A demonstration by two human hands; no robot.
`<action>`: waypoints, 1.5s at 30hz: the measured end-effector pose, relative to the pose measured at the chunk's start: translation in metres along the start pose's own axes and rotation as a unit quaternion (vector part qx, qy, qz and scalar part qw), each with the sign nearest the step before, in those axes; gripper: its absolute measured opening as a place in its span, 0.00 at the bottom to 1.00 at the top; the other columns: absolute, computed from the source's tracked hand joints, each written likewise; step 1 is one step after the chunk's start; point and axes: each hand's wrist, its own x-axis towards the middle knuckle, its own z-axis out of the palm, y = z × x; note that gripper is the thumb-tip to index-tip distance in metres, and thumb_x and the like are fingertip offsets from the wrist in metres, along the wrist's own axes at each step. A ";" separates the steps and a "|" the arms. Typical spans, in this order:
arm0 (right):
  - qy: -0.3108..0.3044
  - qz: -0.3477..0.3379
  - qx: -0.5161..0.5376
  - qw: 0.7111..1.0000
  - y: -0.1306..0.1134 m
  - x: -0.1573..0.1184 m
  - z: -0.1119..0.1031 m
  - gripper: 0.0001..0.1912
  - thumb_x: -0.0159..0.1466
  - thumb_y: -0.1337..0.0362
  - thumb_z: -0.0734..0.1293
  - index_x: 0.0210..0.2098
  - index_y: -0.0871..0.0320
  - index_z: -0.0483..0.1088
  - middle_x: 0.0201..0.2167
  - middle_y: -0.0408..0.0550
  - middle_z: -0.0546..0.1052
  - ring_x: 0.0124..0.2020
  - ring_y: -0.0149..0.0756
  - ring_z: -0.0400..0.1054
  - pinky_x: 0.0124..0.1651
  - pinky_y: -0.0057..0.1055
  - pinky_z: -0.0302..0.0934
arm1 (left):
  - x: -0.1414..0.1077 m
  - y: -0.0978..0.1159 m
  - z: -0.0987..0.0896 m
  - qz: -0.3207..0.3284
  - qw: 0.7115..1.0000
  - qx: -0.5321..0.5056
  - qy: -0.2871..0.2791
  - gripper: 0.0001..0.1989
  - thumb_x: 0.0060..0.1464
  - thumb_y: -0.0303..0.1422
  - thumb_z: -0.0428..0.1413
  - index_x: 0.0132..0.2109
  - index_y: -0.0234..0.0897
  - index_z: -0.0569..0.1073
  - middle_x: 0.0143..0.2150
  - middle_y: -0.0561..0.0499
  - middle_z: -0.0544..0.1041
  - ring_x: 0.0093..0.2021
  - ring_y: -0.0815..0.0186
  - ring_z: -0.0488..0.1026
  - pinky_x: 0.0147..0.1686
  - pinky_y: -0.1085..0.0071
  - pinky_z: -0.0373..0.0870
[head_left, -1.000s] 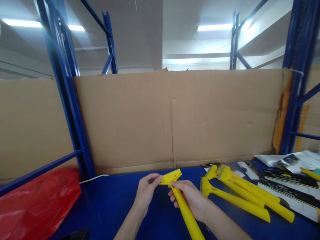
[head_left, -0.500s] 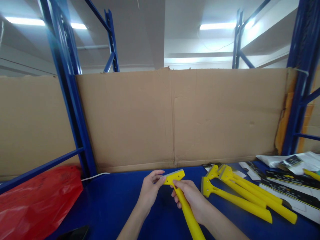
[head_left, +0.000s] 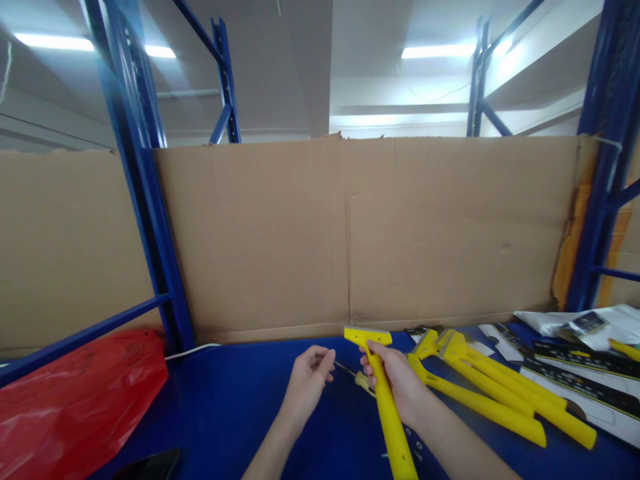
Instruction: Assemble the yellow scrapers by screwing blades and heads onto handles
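Note:
My right hand is wrapped around the neck of a yellow scraper, held upright with its wide head at the top and a metal edge along it. My left hand is apart from the scraper, thumb and fingertips pressed together; whatever is between them, if anything, is too small to make out. Between the hands, a screwdriver lies on the blue table, its shaft pointing toward my left fingertips. Small metal parts, seemingly screws or nuts, lie behind the scraper handle, partly hidden.
Several more yellow scrapers lie to the right, beside black-and-white packaging cards. A red plastic bag sits at the left, with a dark flat object near the front edge. Cardboard walls off the back between blue rack posts.
My left hand has let go of the scraper's head and moved slightly down. The scraper has turned more upright and shifted right in my right hand, uncovering the screwdriver and small parts.

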 end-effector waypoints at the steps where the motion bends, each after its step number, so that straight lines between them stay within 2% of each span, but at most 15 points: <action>1: 0.003 0.001 0.008 1.000 -0.004 0.001 -0.002 0.13 0.65 0.68 0.59 0.26 0.63 0.67 0.14 0.41 0.68 0.12 0.21 0.58 0.14 0.17 0.52 | -0.002 0.000 0.002 0.006 0.999 0.026 -0.039 0.19 0.41 0.48 0.58 0.30 0.35 0.71 0.23 0.53 0.72 0.22 0.69 0.67 0.22 0.74 0.60; 3: 0.007 0.002 0.022 1.000 -0.010 0.003 -0.006 0.13 0.65 0.69 0.59 0.26 0.63 0.67 0.15 0.41 0.68 0.12 0.21 0.58 0.14 0.17 0.52 | -0.009 -0.001 0.006 0.033 0.989 0.083 -0.121 0.14 0.45 0.44 0.56 0.28 0.35 0.71 0.22 0.54 0.71 0.22 0.70 0.66 0.23 0.74 0.60; 6: 0.012 0.001 0.039 0.999 -0.016 0.005 -0.011 0.13 0.65 0.69 0.59 0.25 0.62 0.67 0.14 0.40 0.67 0.12 0.20 0.57 0.13 0.15 0.52 | -0.023 0.001 0.015 0.087 0.957 0.193 -0.196 0.08 0.47 0.36 0.56 0.29 0.35 0.73 0.24 0.53 0.72 0.25 0.69 0.66 0.26 0.73 0.60; 8: 0.015 0.001 0.046 0.999 -0.018 0.006 -0.012 0.14 0.66 0.69 0.58 0.25 0.62 0.67 0.14 0.40 0.67 0.12 0.20 0.57 0.13 0.15 0.52 | -0.032 0.002 0.022 0.115 0.935 0.259 -0.214 0.05 0.47 0.33 0.56 0.30 0.36 0.74 0.26 0.52 0.74 0.26 0.67 0.68 0.27 0.72 0.62; 10: 0.019 0.005 0.050 0.999 -0.019 0.006 -0.013 0.14 0.66 0.69 0.58 0.25 0.62 0.67 0.14 0.40 0.67 0.12 0.20 0.57 0.12 0.15 0.52 | -0.040 0.004 0.029 0.170 0.915 0.293 -0.219 0.04 0.46 0.30 0.57 0.31 0.38 0.76 0.33 0.51 0.77 0.33 0.65 0.70 0.33 0.71 0.64; 14: 0.024 0.013 0.050 0.998 -0.019 0.006 -0.014 0.13 0.66 0.69 0.59 0.25 0.63 0.67 0.14 0.41 0.68 0.12 0.21 0.58 0.13 0.15 0.53 | -0.053 0.005 0.043 0.248 0.890 0.274 -0.266 0.12 0.51 0.26 0.53 0.39 0.45 0.77 0.49 0.51 0.75 0.50 0.61 0.69 0.50 0.66 0.62; 17: 0.027 0.012 0.048 0.998 -0.017 0.006 -0.012 0.13 0.66 0.69 0.59 0.25 0.63 0.67 0.14 0.41 0.68 0.12 0.21 0.58 0.12 0.15 0.52 | -0.058 0.006 0.049 0.250 0.875 0.314 -0.271 0.15 0.54 0.25 0.50 0.41 0.46 0.77 0.57 0.48 0.70 0.57 0.57 0.64 0.55 0.59 0.59; 20: 0.029 0.012 0.044 0.999 -0.016 0.007 -0.012 0.13 0.65 0.69 0.59 0.25 0.63 0.67 0.14 0.41 0.68 0.12 0.21 0.58 0.12 0.15 0.52 | -0.060 0.006 0.054 0.221 0.870 0.351 -0.265 0.14 0.54 0.26 0.49 0.41 0.43 0.78 0.54 0.45 0.71 0.56 0.54 0.64 0.54 0.56 0.59; 28: 0.026 0.007 0.028 0.999 -0.017 0.007 -0.011 0.14 0.66 0.69 0.59 0.25 0.63 0.67 0.14 0.41 0.68 0.12 0.21 0.57 0.12 0.15 0.52 | -0.055 -0.005 0.068 0.147 0.908 0.319 -0.228 0.10 0.45 0.26 0.55 0.32 0.43 0.78 0.50 0.49 0.74 0.54 0.54 0.65 0.53 0.55 0.58; 32: 0.025 0.003 0.017 1.000 -0.015 0.007 -0.010 0.13 0.66 0.69 0.59 0.26 0.64 0.67 0.14 0.41 0.68 0.12 0.21 0.57 0.13 0.16 0.52 | -0.054 -0.004 0.072 0.106 0.922 0.297 -0.224 0.22 0.41 0.23 0.55 0.44 0.47 0.76 0.56 0.50 0.71 0.57 0.53 0.63 0.54 0.53 0.57; 34: 0.022 -0.001 0.010 1.000 -0.014 0.006 -0.010 0.12 0.65 0.69 0.59 0.26 0.64 0.68 0.14 0.41 0.68 0.12 0.22 0.58 0.13 0.16 0.52 | -0.054 -0.001 0.071 0.082 0.926 0.290 -0.227 0.24 0.40 0.23 0.56 0.47 0.46 0.75 0.56 0.49 0.70 0.57 0.53 0.63 0.55 0.52 0.55; 37: 0.016 -0.007 -0.003 1.000 -0.013 0.005 -0.010 0.10 0.64 0.69 0.60 0.27 0.64 0.68 0.15 0.42 0.69 0.12 0.22 0.59 0.14 0.17 0.53 | -0.052 0.000 0.063 0.060 0.928 0.295 -0.220 0.12 0.39 0.27 0.60 0.35 0.42 0.78 0.50 0.49 0.74 0.53 0.53 0.66 0.56 0.52 0.54; 39: 0.013 -0.013 -0.013 1.000 -0.012 0.004 -0.010 0.10 0.64 0.69 0.61 0.27 0.64 0.68 0.15 0.42 0.69 0.13 0.22 0.59 0.14 0.17 0.53 | -0.047 -0.002 0.055 0.057 0.937 0.288 -0.191 0.05 0.38 0.28 0.61 0.29 0.39 0.76 0.43 0.49 0.77 0.48 0.54 0.69 0.52 0.55 0.59; 42: 0.007 -0.022 -0.031 0.999 -0.011 0.003 -0.009 0.10 0.64 0.69 0.60 0.26 0.64 0.68 0.16 0.42 0.69 0.12 0.22 0.59 0.14 0.17 0.53 | -0.032 -0.004 0.039 0.055 0.973 0.193 -0.112 0.02 0.40 0.28 0.59 0.26 0.37 0.76 0.34 0.49 0.78 0.40 0.58 0.72 0.44 0.62 0.64; 45: -0.004 -0.026 -0.051 0.998 -0.008 0.001 -0.007 0.10 0.63 0.69 0.61 0.26 0.63 0.68 0.16 0.42 0.70 0.12 0.22 0.59 0.13 0.17 0.53 | -0.014 -0.004 0.022 0.061 0.994 0.095 -0.012 0.06 0.42 0.33 0.58 0.25 0.35 0.76 0.28 0.48 0.77 0.33 0.60 0.72 0.39 0.64 0.66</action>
